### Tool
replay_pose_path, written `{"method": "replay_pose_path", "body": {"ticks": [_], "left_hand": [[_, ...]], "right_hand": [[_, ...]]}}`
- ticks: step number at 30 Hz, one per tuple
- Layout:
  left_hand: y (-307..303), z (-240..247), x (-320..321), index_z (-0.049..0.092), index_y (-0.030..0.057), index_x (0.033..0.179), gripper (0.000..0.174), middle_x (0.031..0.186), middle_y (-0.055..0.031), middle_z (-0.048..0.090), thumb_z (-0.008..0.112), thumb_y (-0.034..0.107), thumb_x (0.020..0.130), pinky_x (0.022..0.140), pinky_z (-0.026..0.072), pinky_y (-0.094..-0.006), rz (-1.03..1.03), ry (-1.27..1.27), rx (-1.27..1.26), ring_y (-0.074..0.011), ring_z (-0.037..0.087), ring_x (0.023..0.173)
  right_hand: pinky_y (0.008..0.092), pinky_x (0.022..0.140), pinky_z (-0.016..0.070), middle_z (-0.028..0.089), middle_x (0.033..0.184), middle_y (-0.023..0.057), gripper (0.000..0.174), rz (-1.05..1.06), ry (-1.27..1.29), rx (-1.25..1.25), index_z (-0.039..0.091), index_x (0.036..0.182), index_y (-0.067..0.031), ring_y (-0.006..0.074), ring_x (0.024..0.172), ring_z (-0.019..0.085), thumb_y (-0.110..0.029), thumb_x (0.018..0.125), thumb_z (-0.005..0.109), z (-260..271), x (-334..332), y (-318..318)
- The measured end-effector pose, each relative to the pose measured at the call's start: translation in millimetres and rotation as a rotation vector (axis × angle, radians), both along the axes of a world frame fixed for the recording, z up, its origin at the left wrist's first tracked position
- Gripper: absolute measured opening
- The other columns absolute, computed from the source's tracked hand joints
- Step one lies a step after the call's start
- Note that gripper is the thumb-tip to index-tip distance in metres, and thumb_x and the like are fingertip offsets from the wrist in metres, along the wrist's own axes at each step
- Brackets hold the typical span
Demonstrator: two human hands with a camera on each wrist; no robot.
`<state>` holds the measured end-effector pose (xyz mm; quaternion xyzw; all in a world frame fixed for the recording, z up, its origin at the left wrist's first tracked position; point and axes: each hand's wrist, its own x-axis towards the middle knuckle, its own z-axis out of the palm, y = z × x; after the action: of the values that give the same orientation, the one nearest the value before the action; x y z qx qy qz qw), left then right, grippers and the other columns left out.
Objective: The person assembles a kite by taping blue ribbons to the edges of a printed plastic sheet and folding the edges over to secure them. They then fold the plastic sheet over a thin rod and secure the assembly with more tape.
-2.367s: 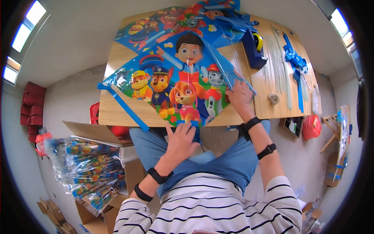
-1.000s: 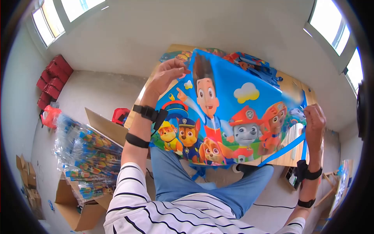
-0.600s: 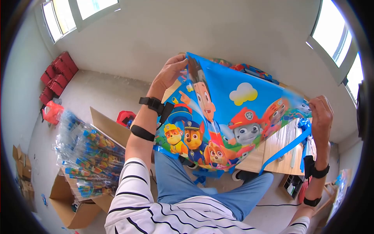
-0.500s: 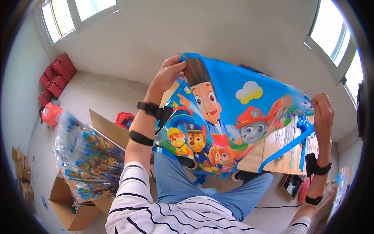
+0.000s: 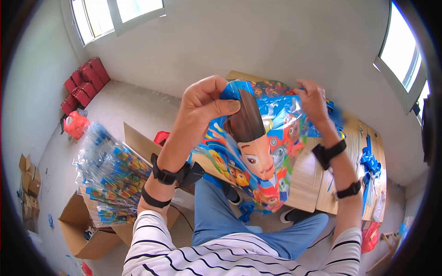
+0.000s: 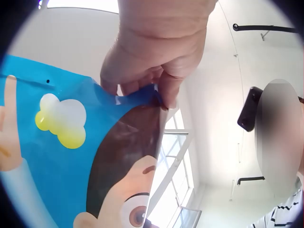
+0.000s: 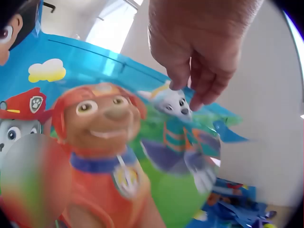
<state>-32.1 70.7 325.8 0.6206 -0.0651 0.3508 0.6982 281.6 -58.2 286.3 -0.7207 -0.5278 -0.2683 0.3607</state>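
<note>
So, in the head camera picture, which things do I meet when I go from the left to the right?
Red bag → bundle of packed kites → left hand → kite → right hand → blue ribbons.

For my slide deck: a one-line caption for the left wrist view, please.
Left hand pinches the top corner of a cartoon-printed blue kite.

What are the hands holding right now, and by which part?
The cartoon kite: the left hand pinches its top corner between thumb and fingers, and the right hand grips the opposite side edge.
</note>
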Motion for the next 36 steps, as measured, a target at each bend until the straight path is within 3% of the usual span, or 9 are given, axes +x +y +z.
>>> {"method": "replay_pose_path", "body": {"ticks": [2, 3, 6, 10, 16, 21, 24, 28, 36], "left_hand": [[-7, -5, 1, 0.066, 0.0028, 0.098, 0.01, 0.089, -0.0006, 0.07, 0.071, -0.003, 0.091, 0.077, 0.0531, -0.0236, 0.073, 0.01, 0.0, -0.0075, 0.064, 0.081], [-12, -7, 5, 0.066, 0.0023, 0.097, 0.009, 0.088, 0.0009, 0.068, 0.071, -0.003, 0.091, 0.076, 0.0523, -0.0224, 0.101, 0.016, -0.004, -0.0059, 0.063, 0.081], [-28, -7, 17, 0.067, 0.0021, 0.096, 0.01, 0.087, 0.0012, 0.068, 0.072, -0.004, 0.091, 0.076, 0.0516, -0.0222, 0.069, 0.054, -0.052, -0.0054, 0.062, 0.082], [-43, -15, 31, 0.067, 0.0017, 0.096, 0.012, 0.088, 0.0001, 0.068, 0.072, -0.007, 0.09, 0.076, 0.052, -0.0231, 0.066, 0.053, 0.001, -0.0058, 0.063, 0.084], [-45, -13, 30, 0.067, 0.0007, 0.104, 0.021, 0.097, -0.0046, 0.07, 0.076, -0.004, 0.086, 0.084, 0.053, -0.0268, 0.031, 0.079, 0.132, -0.0111, 0.066, 0.091], [-43, 14, 34, 0.065, -0.0001, 0.118, 0.043, 0.107, -0.0106, 0.071, 0.084, 0.006, 0.08, 0.098, 0.0515, -0.0352, 0.124, -0.011, 0.379, -0.02, 0.069, 0.101], [-42, 20, 33, 0.065, -0.0011, 0.117, 0.04, 0.104, -0.0101, 0.071, 0.082, 0.003, 0.081, 0.095, 0.0535, -0.0338, -0.009, 0.082, 0.319, -0.0197, 0.069, 0.1], [-46, 21, 32, 0.065, -0.002, 0.116, 0.037, 0.102, -0.0111, 0.071, 0.08, -0.003, 0.081, 0.087, 0.0564, -0.0307, -0.026, 0.109, 0.258, -0.0197, 0.07, 0.096], [-51, 24, 34, 0.065, -0.0019, 0.111, 0.036, 0.091, -0.0122, 0.072, 0.082, -0.003, 0.079, 0.081, 0.0593, -0.0311, -0.029, 0.15, 0.237, -0.0205, 0.072, 0.086]], "right_hand": [[0.0355, 0.071, 0.054, 0.073, 0.087, 0.0143, 0.01, 0.228, 0.317, 0.18, 0.074, 0.094, -0.0006, 0.0269, 0.076, 0.07, -0.009, 0.09, 0.07, 28, -86, -9], [0.0323, 0.066, 0.0522, 0.071, 0.083, 0.0118, 0.006, 0.297, 0.423, 0.208, 0.074, 0.092, -0.0015, 0.0208, 0.072, 0.068, -0.005, 0.089, 0.07, 37, -121, -24], [0.0303, 0.057, 0.0489, 0.066, 0.076, 0.0103, 0.007, 0.352, 0.432, 0.176, 0.074, 0.089, -0.0004, 0.0172, 0.064, 0.064, -0.002, 0.083, 0.077, 29, -178, -54], [0.0281, 0.054, 0.047, 0.065, 0.074, 0.0108, 0.01, 0.345, 0.43, 0.212, 0.072, 0.088, 0.0022, 0.0159, 0.061, 0.063, 0.001, 0.08, 0.078, 11, -185, -66], [0.0262, 0.053, 0.0441, 0.063, 0.071, 0.0066, 0.01, 0.411, 0.896, 0.232, 0.067, 0.085, 0.0027, 0.0077, 0.062, 0.06, 0.002, 0.084, 0.076, 11, -187, -79], [0.0265, 0.053, 0.0432, 0.061, 0.07, 0.0056, 0.012, 0.394, 0.794, 0.23, 0.065, 0.083, 0.0015, 0.0074, 0.061, 0.058, 0.002, 0.085, 0.076, 9, -189, -85], [0.0279, 0.053, 0.0431, 0.06, 0.07, 0.007, 0.013, 0.387, 0.699, 0.271, 0.064, 0.082, 0.0008, 0.0111, 0.059, 0.057, 0.003, 0.083, 0.077, 2, -189, -84], [0.0301, 0.052, 0.043, 0.059, 0.07, 0.0089, 0.014, 0.356, 0.632, 0.286, 0.063, 0.082, 0.0003, 0.0158, 0.057, 0.057, 0.003, 0.08, 0.077, 1, -190, -90], [0.0274, 0.052, 0.0426, 0.058, 0.071, 0.0062, 0.015, 0.364, 0.66, 0.31, 0.064, 0.083, 0.0001, 0.0115, 0.058, 0.058, 0.006, 0.078, 0.077, 3, -192, -100]]}}
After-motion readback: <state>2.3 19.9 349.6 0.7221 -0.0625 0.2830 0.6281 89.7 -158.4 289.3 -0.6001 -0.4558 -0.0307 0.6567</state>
